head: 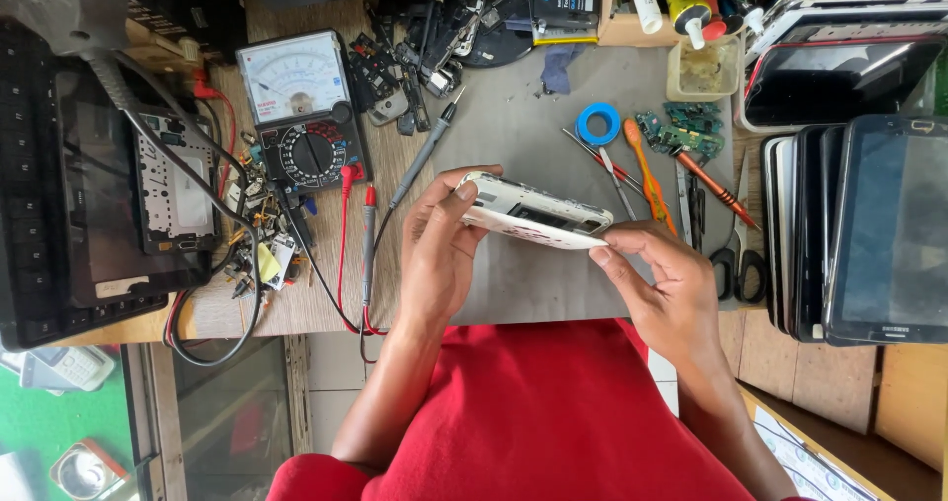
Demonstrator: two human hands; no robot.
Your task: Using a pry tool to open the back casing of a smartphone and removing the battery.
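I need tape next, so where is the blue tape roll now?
In the head view, the blue tape roll lies on the grey mat, behind the white phone, left of the orange-handled tool.

Bench (326, 308) — mat (513, 116), multimeter (301, 106).

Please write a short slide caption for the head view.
Both hands, left hand and right hand, hold a white phone above a grey mat.

A single head-worn view is provided, directed steeply downward from above the bench (513, 116), at close range; the wearer's red lap (533, 422) is included below.
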